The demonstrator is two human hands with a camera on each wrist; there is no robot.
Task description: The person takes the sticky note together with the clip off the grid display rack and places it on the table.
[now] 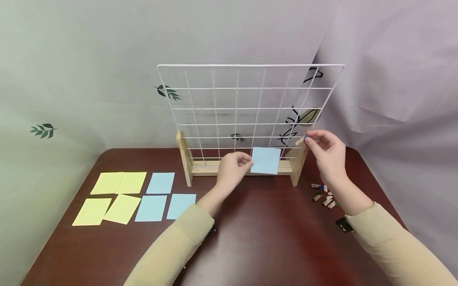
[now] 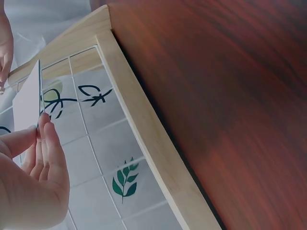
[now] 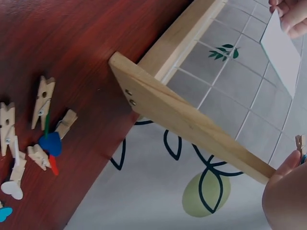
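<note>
A light blue square of paper (image 1: 266, 160) stands upright in front of the lower right of a white wire grid (image 1: 236, 108). My left hand (image 1: 233, 169) pinches its left edge between thumb and fingertips. In the left wrist view the paper (image 2: 28, 98) appears nearly edge-on. Up by the right wooden support of the grid, my right hand (image 1: 328, 153) holds a small wooden clothespin (image 1: 299, 142) with a blue decoration between thumb and fingers. Only the tip of that clothespin (image 3: 300, 142) shows in the right wrist view.
On the table's left lie several yellow paper squares (image 1: 92, 211) and blue paper squares (image 1: 151, 208). Loose clothespins (image 3: 43, 103) with coloured hearts are scattered right of the grid's wooden stand (image 1: 184, 159). A small dark object (image 1: 344, 225) lies by the right sleeve.
</note>
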